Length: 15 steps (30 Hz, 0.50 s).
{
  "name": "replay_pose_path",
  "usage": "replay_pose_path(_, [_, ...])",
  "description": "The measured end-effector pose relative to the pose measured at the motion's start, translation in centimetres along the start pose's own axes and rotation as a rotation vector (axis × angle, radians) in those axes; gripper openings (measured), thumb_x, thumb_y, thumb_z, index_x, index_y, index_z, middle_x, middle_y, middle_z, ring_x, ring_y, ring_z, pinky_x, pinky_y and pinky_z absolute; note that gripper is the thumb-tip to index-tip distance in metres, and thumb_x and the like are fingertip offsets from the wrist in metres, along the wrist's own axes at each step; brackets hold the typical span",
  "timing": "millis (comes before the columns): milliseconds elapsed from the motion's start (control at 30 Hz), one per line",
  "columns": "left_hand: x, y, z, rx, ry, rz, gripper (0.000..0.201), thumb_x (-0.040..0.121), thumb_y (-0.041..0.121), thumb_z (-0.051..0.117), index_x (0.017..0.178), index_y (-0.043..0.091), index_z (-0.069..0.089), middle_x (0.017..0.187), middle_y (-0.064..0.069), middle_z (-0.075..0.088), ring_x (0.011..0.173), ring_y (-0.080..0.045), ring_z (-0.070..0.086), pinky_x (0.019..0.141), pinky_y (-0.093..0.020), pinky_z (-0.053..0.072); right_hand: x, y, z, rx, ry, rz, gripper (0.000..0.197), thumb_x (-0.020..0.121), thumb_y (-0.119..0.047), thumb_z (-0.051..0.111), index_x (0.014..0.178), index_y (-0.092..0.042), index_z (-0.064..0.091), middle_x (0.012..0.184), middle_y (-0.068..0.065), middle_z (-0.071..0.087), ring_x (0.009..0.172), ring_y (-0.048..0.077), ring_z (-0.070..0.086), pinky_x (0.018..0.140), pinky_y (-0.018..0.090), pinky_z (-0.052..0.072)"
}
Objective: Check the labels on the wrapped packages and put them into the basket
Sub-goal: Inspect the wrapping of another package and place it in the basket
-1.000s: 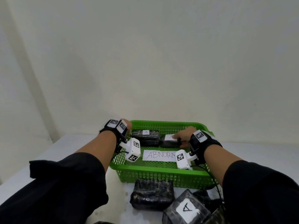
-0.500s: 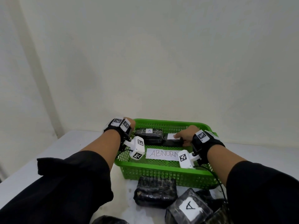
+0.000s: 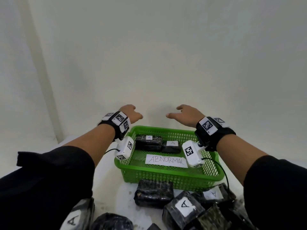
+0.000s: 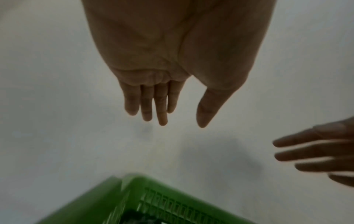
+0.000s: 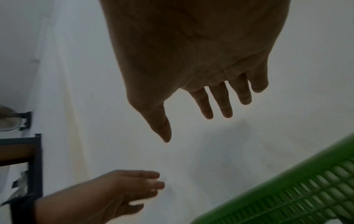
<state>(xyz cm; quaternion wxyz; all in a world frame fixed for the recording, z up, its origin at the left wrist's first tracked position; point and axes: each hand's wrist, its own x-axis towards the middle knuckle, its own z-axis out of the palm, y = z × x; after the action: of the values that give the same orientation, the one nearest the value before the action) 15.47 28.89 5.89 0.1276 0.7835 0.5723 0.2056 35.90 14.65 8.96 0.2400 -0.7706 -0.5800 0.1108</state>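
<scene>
A green basket (image 3: 166, 175) stands on the white table, with a paper strip reading ABNORMAL (image 3: 166, 161) on its floor. Two black wrapped packages lie at its far side, one (image 3: 148, 143) on the left and one (image 3: 172, 146) beside it, each with a white A label. My left hand (image 3: 131, 112) and right hand (image 3: 184, 114) hover above the basket's far rim, fingers straight and holding nothing. The left wrist view shows the left hand (image 4: 166, 109) empty over the basket corner (image 4: 134, 201). The right hand (image 5: 201, 118) is likewise empty in the right wrist view.
Several more black wrapped packages lie on the table in front of the basket, among them an unlabelled-side one (image 3: 153, 194) and two showing A labels (image 3: 183, 208) (image 3: 213, 195). A plain white wall rises close behind the basket. A dark shelf frame (image 5: 28, 151) stands at left.
Both hands have lifted out of the basket and risen above its far rim. The right hand has let go of the second package, which now lies beside the first.
</scene>
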Motion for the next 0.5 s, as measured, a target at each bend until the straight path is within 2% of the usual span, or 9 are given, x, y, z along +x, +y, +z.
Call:
replay_pose_path(133, [-4.3, 1.7, -3.0, -0.051, 0.035, 0.183, 0.068, 0.091, 0.043, 0.063, 0.148, 0.016, 0.038, 0.143, 0.002, 0.054, 0.133, -0.019, 0.049, 0.110, -0.033, 0.038, -3.6, -1.5, -0.3, -0.039, 0.056, -0.087, 0.089, 0.090, -0.065, 0.064, 0.160, -0.019, 0.032, 0.163, 0.006, 0.041, 0.147, 0.027, 0.042, 0.114, 0.040, 0.037])
replay_pose_path(300, [-9.9, 2.7, -5.8, 0.015, 0.079, 0.361, 0.068, 0.092, 0.045, 0.060, 0.150, 0.020, 0.036, 0.145, 0.009, 0.050, 0.136, -0.015, 0.046, 0.111, -0.031, 0.033, -7.9, -2.6, 0.3, -0.055, 0.114, -0.174, 0.097, 0.087, -0.068, 0.064, 0.163, -0.020, 0.027, 0.167, 0.002, 0.033, 0.157, 0.027, 0.022, 0.125, 0.048, 0.026])
replay_pose_path(500, [-15.5, 1.2, -6.9, 0.063, 0.025, 0.410, 0.072, 0.091, 0.048, 0.061, 0.152, 0.022, 0.032, 0.150, 0.008, 0.045, 0.139, -0.015, 0.041, 0.114, -0.030, 0.030, -12.7, -3.7, 0.9, -0.083, 0.093, -0.224, 0.099, 0.090, -0.068, 0.062, 0.164, -0.020, 0.019, 0.172, 0.001, 0.021, 0.161, 0.029, 0.003, 0.129, 0.050, 0.010])
